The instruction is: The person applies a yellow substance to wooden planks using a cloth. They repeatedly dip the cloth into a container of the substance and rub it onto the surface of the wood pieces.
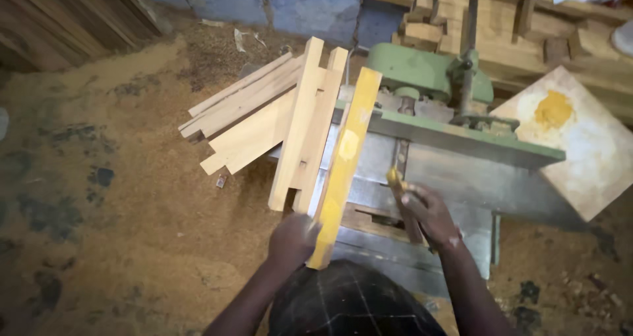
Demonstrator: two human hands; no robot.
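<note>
A long, narrow wooden slat [346,168] stands on edge across the near left part of a green woodworking machine [428,72], running from the person's body toward the far side. Its upper face is coated in wet-looking yellow glue, with a paler patch about halfway along; the bare wood shows at the edges.

The left hand [293,238] grips the near end of the slat from the left, its fingers curled shut around the wood. The right hand [428,212] is just to the right of the slat, over the machine's grey metal desk [461,178]. Its fingers are clenched around a small stick-like applicator [397,183] whose tip is smeared yellow; the tip lies close to the slat, though whether it touches cannot be told.

Left of the slat, two pale notched pieces [310,125] lean side by side against the machine, and further left a loose stack of wooden slats [244,112] juts out over the sawdust-covered floor [119,197]. To the right, a pale board [580,138] with a yellow glue stain rests near the machine. More cut timber [488,26] is piled at the far side.
</note>
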